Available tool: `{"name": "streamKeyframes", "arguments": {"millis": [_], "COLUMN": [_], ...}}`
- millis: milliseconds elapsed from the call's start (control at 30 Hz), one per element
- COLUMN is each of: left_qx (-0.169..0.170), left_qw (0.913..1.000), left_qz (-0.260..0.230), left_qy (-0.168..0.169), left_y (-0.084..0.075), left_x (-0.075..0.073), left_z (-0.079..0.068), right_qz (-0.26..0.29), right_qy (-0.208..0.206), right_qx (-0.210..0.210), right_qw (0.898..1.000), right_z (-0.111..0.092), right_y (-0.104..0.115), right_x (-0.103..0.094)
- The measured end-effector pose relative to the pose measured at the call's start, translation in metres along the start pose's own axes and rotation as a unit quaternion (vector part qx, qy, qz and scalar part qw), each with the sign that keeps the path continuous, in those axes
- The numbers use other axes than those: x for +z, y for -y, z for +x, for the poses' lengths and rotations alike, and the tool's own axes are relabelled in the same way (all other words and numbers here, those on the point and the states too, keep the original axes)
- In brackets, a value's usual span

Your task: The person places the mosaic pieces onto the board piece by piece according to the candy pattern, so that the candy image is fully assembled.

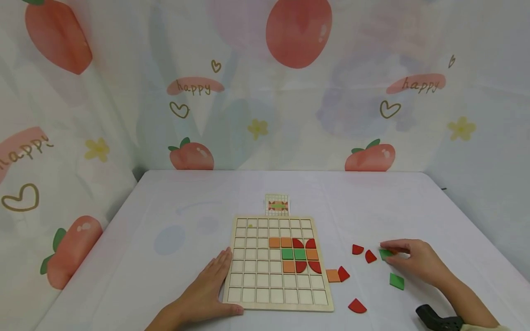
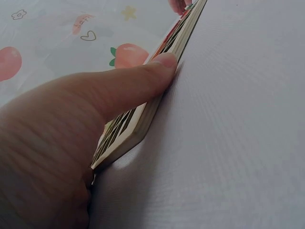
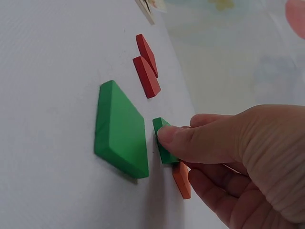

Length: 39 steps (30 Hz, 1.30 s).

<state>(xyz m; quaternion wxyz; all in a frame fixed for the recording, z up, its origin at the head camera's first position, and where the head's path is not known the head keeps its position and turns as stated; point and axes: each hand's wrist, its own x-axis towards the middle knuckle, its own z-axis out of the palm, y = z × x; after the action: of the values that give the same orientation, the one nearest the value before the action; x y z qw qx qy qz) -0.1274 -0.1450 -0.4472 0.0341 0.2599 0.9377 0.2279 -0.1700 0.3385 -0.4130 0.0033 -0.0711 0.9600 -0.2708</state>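
My left hand (image 1: 204,289) rests on the lower left of a wooden grid board (image 1: 256,293). Its fingers lie straight along the left side and its thumb on the near edge. Orange and green square tiles and red quarter-round tiles fill several cells at the board's right middle. To the right, my right hand (image 1: 420,262) pinches a green square tile (image 3: 164,145) between thumb and fingers, low over the table. An orange tile (image 3: 182,180) shows just behind it, partly hidden by the fingers. Another green tile (image 1: 396,281) lies nearer me.
A small pattern card (image 1: 277,205) stands at the board's far edge. Loose red pieces (image 1: 370,256) and an orange tile (image 1: 333,276) lie between board and right hand. One red piece (image 1: 357,306) is nearer. A black device (image 1: 439,318) sits by the right wrist.
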Motion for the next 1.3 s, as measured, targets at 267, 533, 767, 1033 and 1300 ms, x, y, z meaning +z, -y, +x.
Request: {"name": "streamKeyframes", "arguments": {"millis": [267, 533, 767, 1033, 1300], "left_qx": [0.003, 0.011, 0.006, 0.000, -0.007], "left_qw": [1.0000, 0.9999, 1.0000, 1.0000, 0.9999], "left_qz": [0.002, 0.004, 0.005, 0.000, 0.001], "left_qy": [0.000, -0.006, -0.005, 0.002, 0.008], "left_y": [0.000, 0.001, 0.002, 0.001, 0.001], "left_x": [0.000, 0.000, 0.000, -0.001, 0.000], "left_z": [0.000, 0.000, 0.000, 0.000, 0.001], "right_qz": [-0.004, -0.021, -0.027, -0.028, -0.006], "right_qy": [0.035, 0.014, 0.000, -0.016, -0.025], "right_qx": [-0.016, -0.018, -0.024, -0.016, -0.018], "right_qw": [0.999, 1.000, 0.999, 0.999, 1.000], "right_z": [0.000, -0.001, -0.001, 0.004, 0.014], "right_y": [-0.002, -0.004, -0.006, 0.001, 0.025], "right_x": [-0.003, 0.000, 0.003, 0.006, 0.017]}}
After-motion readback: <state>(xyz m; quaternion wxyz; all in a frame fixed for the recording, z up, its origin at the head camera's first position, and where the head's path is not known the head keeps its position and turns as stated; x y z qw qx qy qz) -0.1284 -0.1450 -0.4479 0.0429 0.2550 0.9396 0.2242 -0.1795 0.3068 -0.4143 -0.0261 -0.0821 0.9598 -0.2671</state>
